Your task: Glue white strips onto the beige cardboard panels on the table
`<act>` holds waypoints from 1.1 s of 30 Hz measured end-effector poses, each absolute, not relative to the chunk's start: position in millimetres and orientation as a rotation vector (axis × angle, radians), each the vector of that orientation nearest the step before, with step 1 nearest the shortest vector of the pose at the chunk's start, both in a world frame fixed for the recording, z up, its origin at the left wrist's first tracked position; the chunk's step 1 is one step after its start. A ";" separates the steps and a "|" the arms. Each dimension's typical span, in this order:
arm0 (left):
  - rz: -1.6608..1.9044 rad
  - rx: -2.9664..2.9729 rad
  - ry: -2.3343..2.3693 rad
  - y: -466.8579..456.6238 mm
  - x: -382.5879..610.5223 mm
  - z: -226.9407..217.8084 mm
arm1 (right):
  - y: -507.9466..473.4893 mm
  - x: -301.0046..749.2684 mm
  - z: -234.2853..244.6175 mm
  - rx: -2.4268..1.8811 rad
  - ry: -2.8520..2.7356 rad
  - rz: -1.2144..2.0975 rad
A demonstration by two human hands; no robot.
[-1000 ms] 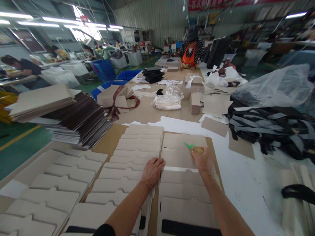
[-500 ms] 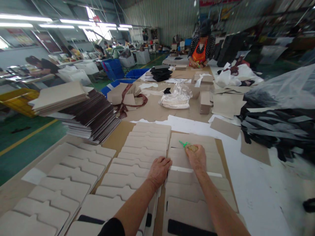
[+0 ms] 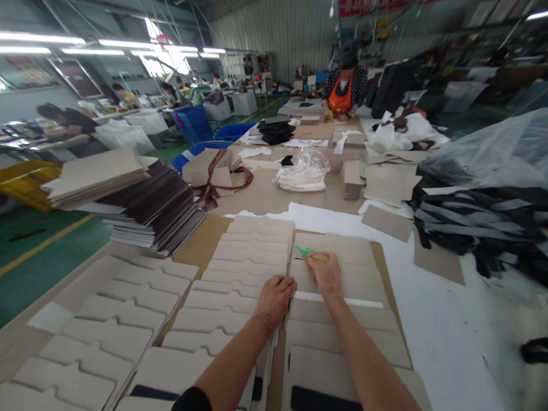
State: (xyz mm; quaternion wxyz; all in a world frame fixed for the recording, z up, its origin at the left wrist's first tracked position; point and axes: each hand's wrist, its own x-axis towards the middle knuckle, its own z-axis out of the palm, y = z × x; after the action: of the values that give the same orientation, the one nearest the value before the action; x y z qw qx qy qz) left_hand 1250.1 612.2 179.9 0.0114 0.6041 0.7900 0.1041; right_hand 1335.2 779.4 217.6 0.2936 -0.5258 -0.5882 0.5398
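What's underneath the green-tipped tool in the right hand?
Overlapping beige panels lie beneath the green-tipped tool. The right hand hides the patch under its palm, and whether the tool touches the panels can't be made out.

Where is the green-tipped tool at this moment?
In the head view, the green-tipped tool is in the right hand, just right of centre, over the right-hand column of beige boards, beyond and right of the left hand.

White sheet (image 3: 428,325) free right of hands (image 3: 329,278), strap pile (image 3: 475,220) beyond, board stack (image 3: 158,200) left
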 end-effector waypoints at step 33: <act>0.363 1.899 2.478 612.6 1247.1 176.0 | 909.3 1445.5 195.0 -1.636 -1.602 0.877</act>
State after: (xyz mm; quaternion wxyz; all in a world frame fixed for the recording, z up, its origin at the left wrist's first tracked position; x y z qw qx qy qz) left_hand 1247.1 612.6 176.0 -0.0006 0.6042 0.7885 0.1155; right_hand 1445.5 909.3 195.0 0.3380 -0.6278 -0.6149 0.3368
